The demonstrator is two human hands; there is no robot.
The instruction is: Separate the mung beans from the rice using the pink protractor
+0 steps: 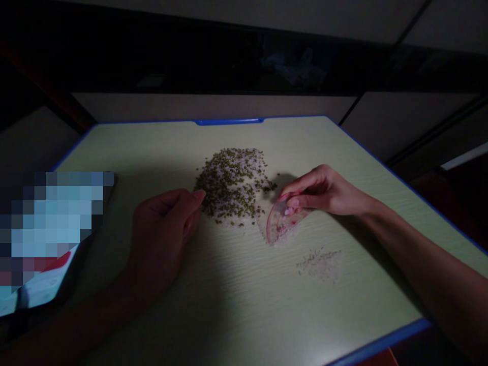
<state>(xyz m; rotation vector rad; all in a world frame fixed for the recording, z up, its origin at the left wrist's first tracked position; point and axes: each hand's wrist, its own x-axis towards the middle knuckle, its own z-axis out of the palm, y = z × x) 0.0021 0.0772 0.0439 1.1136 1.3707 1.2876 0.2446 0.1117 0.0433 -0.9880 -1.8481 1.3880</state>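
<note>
On the table lies a spread pile of small green beans (229,178), looking like mung beans, mixed with whitish grains like rice. My right hand (324,193) pinches a clear plastic protractor (282,221) with a pink curved edge and pink printed figures. The protractor is tilted against the tabletop at the pile's right front, with pale grains beside it. My left hand (163,234) is closed at the pile's left edge, thumb against the curled fingers. Whatever may be between those fingers is hidden. Nearer me on the right is a small separate heap of pale grains (322,264).
The light wooden-looking table (267,315) has a blue rim and a blue handle (229,121) at its far edge. A tablet-like device (57,269) with a lit, partly blurred screen stands at the left. Dark cabinet panels rise behind the table.
</note>
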